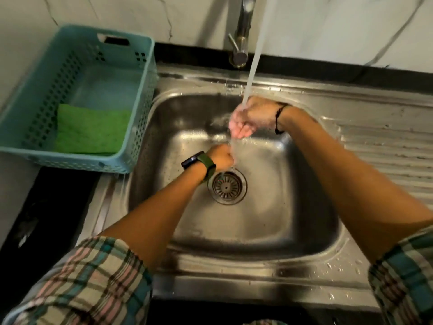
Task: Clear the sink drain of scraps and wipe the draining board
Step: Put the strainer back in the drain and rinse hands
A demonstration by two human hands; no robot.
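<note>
Left hand (pixel 220 159), curled with nothing visibly held, hovers just above-left of the drain strainer (pixel 226 186); right hand (pixel 250 119), fingers loosely cupped under the water stream (pixel 251 73), lies farther; draining board (pixel 386 151) at right

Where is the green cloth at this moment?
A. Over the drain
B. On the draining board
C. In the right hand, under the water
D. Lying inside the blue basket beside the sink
D: the green cloth lies flat on the bottom of the blue basket, left of the sink, and neither hand touches it.
</note>
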